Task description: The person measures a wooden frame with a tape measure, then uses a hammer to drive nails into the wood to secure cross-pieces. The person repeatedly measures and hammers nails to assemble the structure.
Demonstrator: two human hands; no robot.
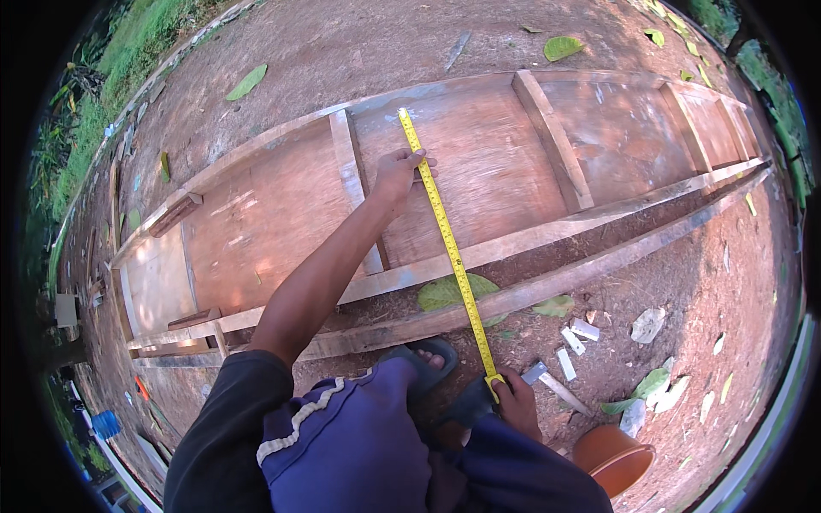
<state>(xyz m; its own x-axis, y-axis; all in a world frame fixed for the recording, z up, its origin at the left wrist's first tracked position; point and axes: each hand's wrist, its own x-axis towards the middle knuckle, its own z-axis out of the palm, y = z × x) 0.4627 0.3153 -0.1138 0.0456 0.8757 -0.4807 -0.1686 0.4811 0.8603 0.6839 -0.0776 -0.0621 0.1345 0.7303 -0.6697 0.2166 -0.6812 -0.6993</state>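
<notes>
A yellow tape measure (451,240) is drawn out across a long plywood panel (445,171) framed with wooden battens. My left hand (398,178) pinches the blade near its far end, over the panel just right of a cross batten (346,154). The free tip of the blade lies by the panel's far edge. Near my feet, my right hand (517,405) is wrapped around the tape's case, which is mostly hidden by the fingers. Between my hands the blade runs nearly straight over the near rail and a separate long wooden beam (410,325).
An orange bucket (614,460) stands at the lower right. Beside my right hand lies a tool with a grey metal head and pale handle (560,389). Small white pieces (573,340) and leaves (667,385) are scattered on the dirt. My sandalled foot (434,359) is near the beam.
</notes>
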